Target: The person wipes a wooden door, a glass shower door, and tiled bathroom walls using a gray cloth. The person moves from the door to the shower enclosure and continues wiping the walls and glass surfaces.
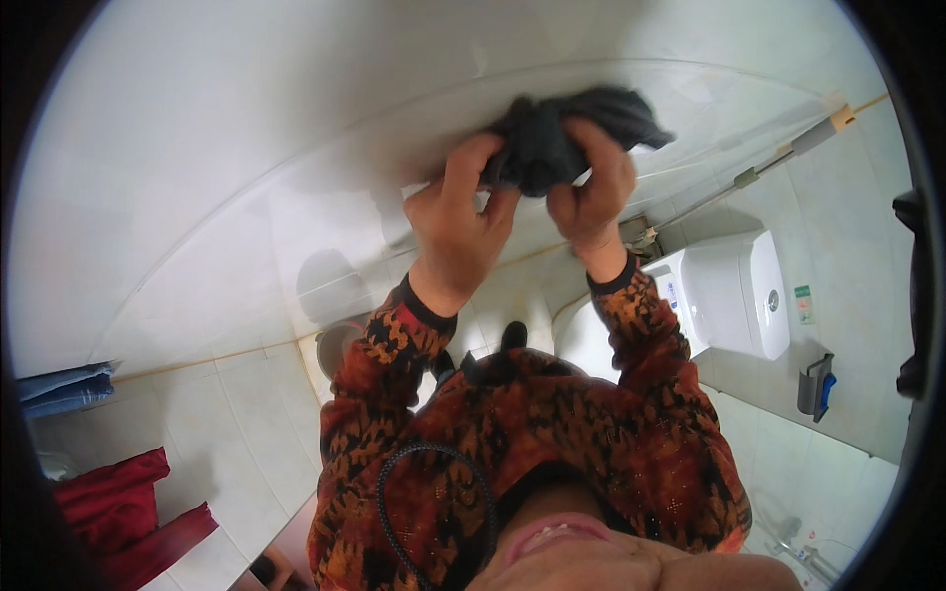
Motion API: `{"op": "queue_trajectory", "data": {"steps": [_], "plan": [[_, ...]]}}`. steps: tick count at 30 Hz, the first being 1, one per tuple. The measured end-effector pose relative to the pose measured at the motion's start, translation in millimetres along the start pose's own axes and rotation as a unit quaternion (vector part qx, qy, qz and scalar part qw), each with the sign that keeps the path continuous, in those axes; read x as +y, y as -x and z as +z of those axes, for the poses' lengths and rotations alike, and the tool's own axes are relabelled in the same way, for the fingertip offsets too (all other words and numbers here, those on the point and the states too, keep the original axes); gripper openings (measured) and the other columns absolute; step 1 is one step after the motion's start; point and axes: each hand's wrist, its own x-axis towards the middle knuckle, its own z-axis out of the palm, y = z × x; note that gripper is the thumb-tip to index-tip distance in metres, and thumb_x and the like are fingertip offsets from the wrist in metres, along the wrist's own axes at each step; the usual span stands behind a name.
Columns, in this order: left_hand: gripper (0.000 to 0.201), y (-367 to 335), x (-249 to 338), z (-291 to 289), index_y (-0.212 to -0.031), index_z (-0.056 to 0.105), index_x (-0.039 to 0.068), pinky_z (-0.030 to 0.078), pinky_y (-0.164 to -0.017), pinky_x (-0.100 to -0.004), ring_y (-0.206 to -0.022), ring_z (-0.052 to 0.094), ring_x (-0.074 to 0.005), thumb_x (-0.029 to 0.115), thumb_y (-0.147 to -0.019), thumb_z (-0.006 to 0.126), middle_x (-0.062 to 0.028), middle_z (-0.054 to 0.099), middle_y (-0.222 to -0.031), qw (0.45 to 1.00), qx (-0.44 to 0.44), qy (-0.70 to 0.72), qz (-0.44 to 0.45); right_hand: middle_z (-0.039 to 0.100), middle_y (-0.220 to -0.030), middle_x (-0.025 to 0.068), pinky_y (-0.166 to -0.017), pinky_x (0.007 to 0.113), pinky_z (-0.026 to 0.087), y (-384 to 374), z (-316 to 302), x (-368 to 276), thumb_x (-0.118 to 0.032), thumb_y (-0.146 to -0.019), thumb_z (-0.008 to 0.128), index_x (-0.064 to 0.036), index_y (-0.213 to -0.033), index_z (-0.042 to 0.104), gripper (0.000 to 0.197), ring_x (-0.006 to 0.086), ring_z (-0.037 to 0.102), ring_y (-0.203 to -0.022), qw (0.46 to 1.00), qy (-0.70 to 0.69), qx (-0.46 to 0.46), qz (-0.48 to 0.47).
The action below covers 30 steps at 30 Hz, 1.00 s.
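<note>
A dark grey cloth is bunched up in front of me at chest height or higher, against pale tiled walls. My left hand is closed on its left side, thumb and fingers pinching the fabric. Gripping the cloth from the right is my right hand, also closed. A loose flap of the cloth spreads out past the right hand, slightly blurred. Folds of the fabric hide some of my fingertips.
A white toilet with its cistern stands at the right, below my right forearm. A bucket sits on the floor by my left forearm. Folded jeans and a red garment hang at the left. A rod crosses at the upper right.
</note>
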Motion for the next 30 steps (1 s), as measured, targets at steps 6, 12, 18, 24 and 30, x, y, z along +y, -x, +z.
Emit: {"op": "queue_trajectory", "data": {"steps": [6,12,18,24,30], "plan": [[0.029,72,-33,34,-0.094,0.056,0.013,0.045,-0.05,-0.0333,-0.057,0.059,-0.0249,0.005,-0.067,0.063,-0.007,0.061,-0.071,0.984,-0.122,-0.088,-0.097,0.06,-0.083,0.0136,-0.064,0.04,0.044,95,-6,23,-0.001,-0.059,0.059,-0.0061,-0.094,0.056,0.035,0.0334,0.056,-0.07,0.981,0.007,-0.145,0.133],[0.031,52,-13,42,-0.098,0.057,0.007,0.049,-0.058,-0.0307,-0.062,0.062,-0.0243,0.001,-0.068,0.062,-0.0113,0.063,-0.082,0.989,-0.109,-0.051,-0.09,0.059,-0.084,0.0143,-0.069,0.038,0.045,82,-22,36,0.004,-0.06,0.055,-0.0049,-0.097,0.054,0.038,0.0337,0.058,-0.075,0.967,-0.031,-0.115,0.224],[0.032,-34,36,78,-0.095,0.056,0.01,0.045,-0.048,-0.0314,-0.055,0.059,-0.024,-0.001,-0.066,0.062,-0.0078,0.059,-0.066,0.991,0.063,0.095,0.069,0.054,-0.101,0.0124,-0.082,0.03,0.042,-40,-57,64,0.002,-0.07,0.048,0.0028,-0.104,0.051,0.034,0.0241,0.054,-0.09,0.987,-0.055,0.137,0.055],[0.019,-5,27,111,-0.088,0.053,0.012,0.043,-0.045,-0.0364,-0.053,0.057,-0.0273,0.007,-0.071,0.06,-0.0059,0.057,-0.059,0.999,-0.022,0.04,0.022,0.057,-0.09,0.0161,-0.078,0.033,0.044,-1,-54,82,-0.002,-0.068,0.047,0.0023,-0.099,0.052,0.032,0.0319,0.056,-0.083,0.99,0.077,0.09,0.073],[0.016,90,-31,129,-0.088,0.051,0.013,0.044,-0.047,-0.0389,-0.055,0.058,-0.03,0.012,-0.073,0.058,-0.0091,0.058,-0.06,0.978,-0.194,-0.061,-0.046,0.054,-0.084,0.0125,-0.075,0.031,0.043,123,-42,88,-0.001,-0.074,0.048,-0.0012,-0.097,0.048,0.023,0.0251,0.054,-0.078,0.926,0.095,-0.028,0.365]]}}
